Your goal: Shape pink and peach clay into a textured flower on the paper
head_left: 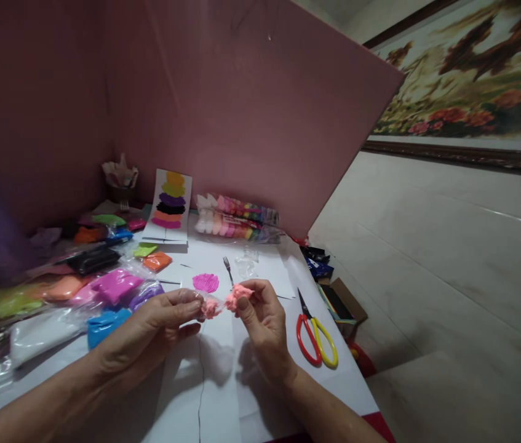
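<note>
Between the thumb and fingers of my left hand (168, 317) is a clear plastic bag (201, 298) with coral-pink modelling clay in its mouth. My right hand (264, 323) pinches a rough lump of coral-pink modelling clay (237, 297) close beside the bag's opening. Both hands are raised over the white paper (221, 375). Just beyond them lies a flattened magenta clay patch (205, 282) with a ridged surface. A small fork (227, 267) rests near it, partly hidden by the right hand's clay.
Scissors (316, 341) with red and yellow handles lie at the right. Several coloured clay packets (117, 284) crowd the left. A card with coloured clay bands (168, 206) leans at the back beside bagged clay packs (237, 216). Clear plastic (246, 266) lies behind the fork.
</note>
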A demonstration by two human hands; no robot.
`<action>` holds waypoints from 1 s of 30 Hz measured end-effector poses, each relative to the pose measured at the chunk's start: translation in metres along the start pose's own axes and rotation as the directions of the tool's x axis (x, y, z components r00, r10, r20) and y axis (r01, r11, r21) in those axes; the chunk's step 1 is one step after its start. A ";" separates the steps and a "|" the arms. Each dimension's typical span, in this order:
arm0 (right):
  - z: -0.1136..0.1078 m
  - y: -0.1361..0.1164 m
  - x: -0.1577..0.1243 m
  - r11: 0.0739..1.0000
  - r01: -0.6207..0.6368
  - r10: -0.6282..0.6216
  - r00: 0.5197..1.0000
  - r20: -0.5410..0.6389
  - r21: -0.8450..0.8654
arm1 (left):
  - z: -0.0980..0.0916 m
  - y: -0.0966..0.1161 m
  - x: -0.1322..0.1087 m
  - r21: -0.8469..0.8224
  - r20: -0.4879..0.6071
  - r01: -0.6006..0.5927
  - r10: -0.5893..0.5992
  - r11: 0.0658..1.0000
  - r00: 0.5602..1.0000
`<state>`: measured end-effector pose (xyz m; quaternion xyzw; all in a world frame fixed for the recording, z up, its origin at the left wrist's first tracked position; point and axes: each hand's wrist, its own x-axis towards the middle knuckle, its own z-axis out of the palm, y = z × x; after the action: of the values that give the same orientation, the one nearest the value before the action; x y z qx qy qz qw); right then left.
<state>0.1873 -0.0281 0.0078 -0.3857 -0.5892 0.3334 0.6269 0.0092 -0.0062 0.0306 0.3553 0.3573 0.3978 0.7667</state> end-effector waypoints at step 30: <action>-0.004 -0.005 0.001 0.999 0.013 -0.015 0.999 -0.038 -0.039 | 0.004 0.001 -0.003 0.068 0.000 0.024 -0.024 0.997 1.000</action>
<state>0.1908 -0.0301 0.0125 -0.4002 -0.5861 0.3098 0.6328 0.0107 -0.0095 0.0337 0.3767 0.3747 0.3761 0.7591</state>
